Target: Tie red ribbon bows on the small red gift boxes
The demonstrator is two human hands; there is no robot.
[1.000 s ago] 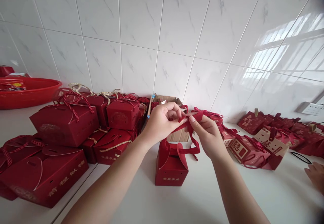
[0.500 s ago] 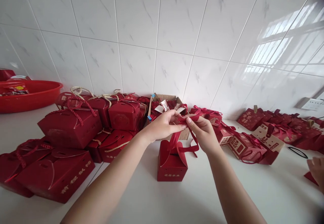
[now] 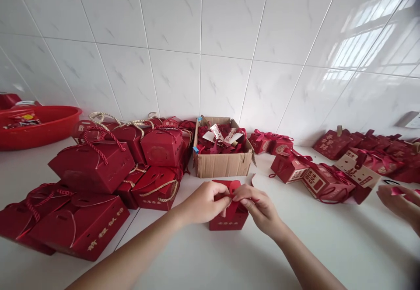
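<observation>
Small red box (image 3: pixel 228 224) upright on the white worktop (image 3: pixel 190 255), in front of the person | left hand (image 3: pixel 207 202) and right hand (image 3: pixel 260 204) close together at its top, fingers of both pinching red ribbon (image 3: pixel 233 199) | just behind, I see an open cardboard carton (image 3: pixel 223 165); stacked red boxes (image 3: pixel 90 165) stand to the left

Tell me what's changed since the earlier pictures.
The left hand and right hand have dropped from above the small red box to its top, fingers still pinched, seemingly on the ribbon. This uncovers the cardboard box behind. At the right, another person's hand has reached further in. The small red box still stands upright; the stacked boxes stay put.
</observation>
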